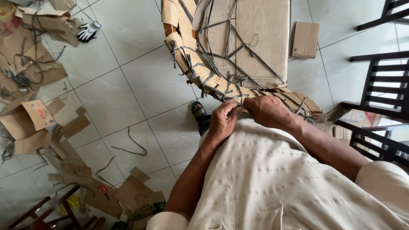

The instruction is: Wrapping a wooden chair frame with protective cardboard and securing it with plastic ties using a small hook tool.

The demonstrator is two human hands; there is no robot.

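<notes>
Centre of frame: the left hand (222, 121) and right hand (267, 110) meet at the edge of a curved piece wrapped in brown cardboard strips and bound with dark grey strapping (200, 70), which stands at centre top on the pale tiled floor (140, 85). The left fingers are curled narrow and appear to pinch a dark strap end (233, 110); the right fingers are folded down onto the wrapping, but whether they grip anything cannot be told, as the back of the hand covers them. Judged from the close pairing, the hands are placed to work one binding point against the body.

Left of frame: torn cardboard scraps (30, 123), loose dark strap offcuts (130, 147), a grey and white work glove (88, 30) upper left, orange-handled scissors (103, 189) lower left. Right edge: dark wooden chair frames (379, 85).

The cream shirt (272, 179) hides the lower part of the wrapped piece; its top is cut off. A sandalled foot (198, 110) shows partly.
</notes>
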